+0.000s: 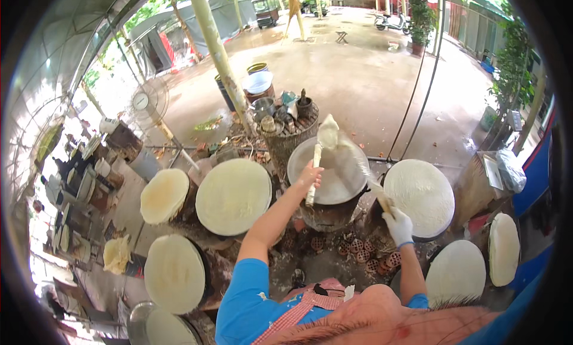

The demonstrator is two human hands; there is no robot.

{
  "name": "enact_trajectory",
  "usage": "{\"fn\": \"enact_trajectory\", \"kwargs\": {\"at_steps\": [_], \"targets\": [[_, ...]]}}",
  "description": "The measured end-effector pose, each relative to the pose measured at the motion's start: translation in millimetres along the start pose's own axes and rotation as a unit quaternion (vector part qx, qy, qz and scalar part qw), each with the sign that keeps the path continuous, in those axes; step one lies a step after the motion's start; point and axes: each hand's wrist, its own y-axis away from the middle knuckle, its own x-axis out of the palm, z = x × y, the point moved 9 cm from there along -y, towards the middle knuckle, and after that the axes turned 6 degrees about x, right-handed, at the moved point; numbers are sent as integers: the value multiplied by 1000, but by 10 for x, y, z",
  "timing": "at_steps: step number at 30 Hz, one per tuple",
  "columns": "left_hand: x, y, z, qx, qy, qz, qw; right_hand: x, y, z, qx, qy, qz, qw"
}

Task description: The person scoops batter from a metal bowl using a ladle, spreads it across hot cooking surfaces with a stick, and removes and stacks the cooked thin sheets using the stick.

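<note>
My bare left hand (310,177) grips the pale, batter-coated handle of a ladle-like tool (328,133) whose head is heaped with pale dough or batter. In my right hand (398,227), which wears a white glove, is the wooden handle of a long scraper (383,195). Its blade is blurred and reaches up toward the head of the other tool; whether they touch I cannot tell. Both tools are over a round metal griddle (342,190) with a greyish surface. Right of it, a white sheet of batter (419,197) covers another griddle. A large pale flatbread (234,197) lies to the left.
More round flatbreads (175,273) lie around me. Perforated coal briquettes (362,254) sit on the ground below the griddle. Beyond it stands a tree stump (291,143) bearing pots. A pedestal fan (143,102) is at left, and a leaning pole (219,54) rises ahead.
</note>
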Motion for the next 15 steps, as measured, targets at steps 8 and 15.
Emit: {"fn": "enact_trajectory", "kwargs": {"at_steps": [8, 15], "targets": [[-1243, -878, 116, 181, -581, -230, 759, 1026, -687, -366, 174, -153, 116, 966], [-1000, -736, -264, 178, -551, -179, 796, 1599, -1097, -142, 82, 89, 19, 992]]}}
